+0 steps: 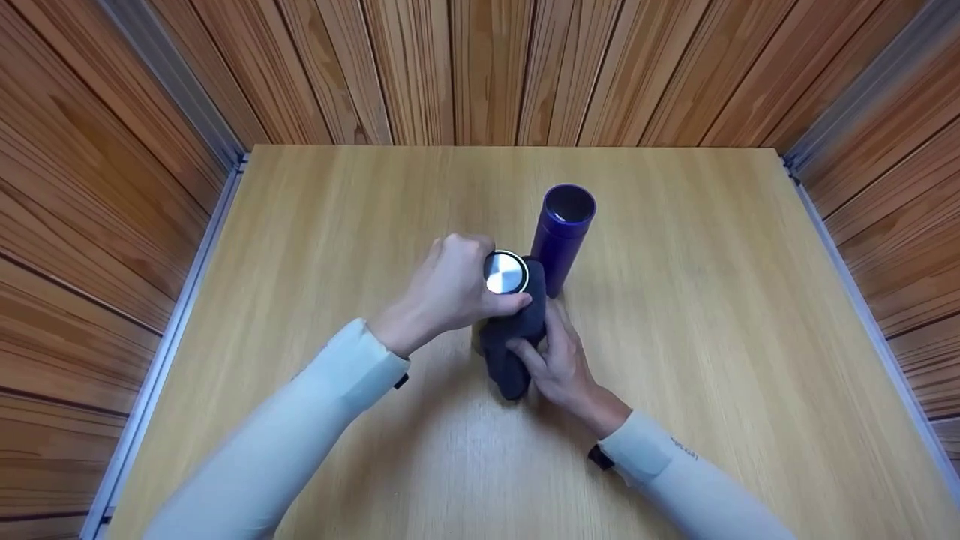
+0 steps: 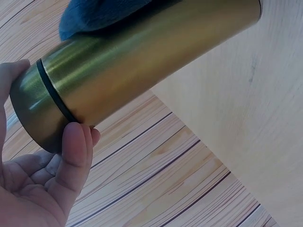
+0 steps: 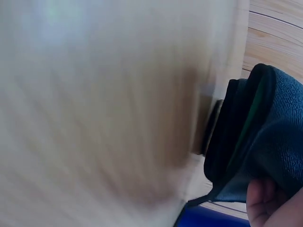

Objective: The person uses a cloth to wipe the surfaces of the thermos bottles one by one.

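Note:
A gold metal flask (image 2: 132,61) stands with its shiny silver lid top (image 1: 506,272) facing up in the head view. My left hand (image 1: 450,285) grips the lid end, thumb on one side and fingers on the other, as the left wrist view also shows. A folded dark cloth (image 1: 517,319) lies against the flask's side and hides most of its body from the head camera. My right hand (image 1: 562,364) holds the cloth, its thumb on the near face; in the right wrist view the cloth (image 3: 279,127) hangs in thick layers.
Just behind the cloth a purple flask (image 1: 559,240) with a dark, glossy top stands upright. The light wooden table (image 1: 337,195) is enclosed by wood-plank walls (image 1: 487,67) at the back and sides, with grey metal rails (image 1: 169,345) along its side edges.

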Motion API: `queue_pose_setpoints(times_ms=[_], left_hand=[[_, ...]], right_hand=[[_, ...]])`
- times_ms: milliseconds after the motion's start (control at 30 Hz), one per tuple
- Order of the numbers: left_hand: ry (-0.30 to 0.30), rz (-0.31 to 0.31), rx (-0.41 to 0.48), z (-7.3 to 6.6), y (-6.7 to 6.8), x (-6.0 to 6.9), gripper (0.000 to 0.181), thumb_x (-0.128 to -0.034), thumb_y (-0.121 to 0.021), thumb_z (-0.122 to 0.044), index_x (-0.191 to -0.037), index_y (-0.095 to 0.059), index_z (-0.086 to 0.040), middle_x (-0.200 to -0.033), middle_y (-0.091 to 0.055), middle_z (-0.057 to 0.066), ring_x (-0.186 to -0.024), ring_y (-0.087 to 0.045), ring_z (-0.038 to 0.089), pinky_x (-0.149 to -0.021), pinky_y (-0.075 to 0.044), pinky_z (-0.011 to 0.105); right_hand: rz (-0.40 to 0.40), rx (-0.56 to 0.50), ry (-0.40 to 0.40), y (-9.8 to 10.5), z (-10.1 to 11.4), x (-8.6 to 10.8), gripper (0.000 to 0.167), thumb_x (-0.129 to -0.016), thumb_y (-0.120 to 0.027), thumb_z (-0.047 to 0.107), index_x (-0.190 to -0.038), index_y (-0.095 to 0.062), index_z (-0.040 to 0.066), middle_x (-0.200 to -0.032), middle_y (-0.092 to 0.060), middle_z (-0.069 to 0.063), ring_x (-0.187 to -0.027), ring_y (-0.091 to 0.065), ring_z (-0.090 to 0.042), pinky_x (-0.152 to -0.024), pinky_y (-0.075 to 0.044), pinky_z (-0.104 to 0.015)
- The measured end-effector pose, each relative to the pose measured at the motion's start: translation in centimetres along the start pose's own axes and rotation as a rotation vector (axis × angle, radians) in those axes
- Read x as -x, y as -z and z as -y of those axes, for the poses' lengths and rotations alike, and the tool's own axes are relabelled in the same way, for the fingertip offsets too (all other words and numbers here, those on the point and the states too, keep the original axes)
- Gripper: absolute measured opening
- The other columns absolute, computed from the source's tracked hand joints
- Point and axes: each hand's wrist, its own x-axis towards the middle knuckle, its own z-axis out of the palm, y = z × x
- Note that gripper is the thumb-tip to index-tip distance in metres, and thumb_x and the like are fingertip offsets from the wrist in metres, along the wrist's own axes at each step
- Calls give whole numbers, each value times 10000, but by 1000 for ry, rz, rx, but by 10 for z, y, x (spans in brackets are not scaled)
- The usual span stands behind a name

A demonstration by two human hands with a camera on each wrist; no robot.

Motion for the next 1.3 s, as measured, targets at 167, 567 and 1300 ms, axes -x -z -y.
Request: queue_pose_setpoints(times_ms=[167, 567, 1300], left_hand=[[-8, -5, -12, 0, -1, 0, 505, -774, -868, -480, -895, -684, -26, -759, -670, 33, -642, -657, 153, -581, -555, 257], [-12, -8, 1, 1, -1, 0, 505, -776, -869, -471, -905, -674, -24, -761, -662, 33, -644, -659, 152, -572, -552, 248], [-5, 1, 4, 0, 0, 0, 464, -779, -866, -455, -854, -658, -47, -751, -654, 15, -639, -650, 159, -557, -531, 256]], right_hand=[[-68, -17, 61, 0, 12, -7, 767, -915, -772, 272, -1532, -381, 39, -1393, -504, -144, -1239, -516, -242, -1074, -407, -302], [-79, 59, 10, -4, 11, -10, 861, -868, -820, 358, -1557, -367, 110, -1401, -500, -97, -1233, -499, -204, -1089, -423, -377], [81, 189, -186, 2, 4, 4, 542, -942, -753, 233, -1391, -506, 58, -1245, -619, -133, -1164, -625, -277, -1007, -496, -490]])
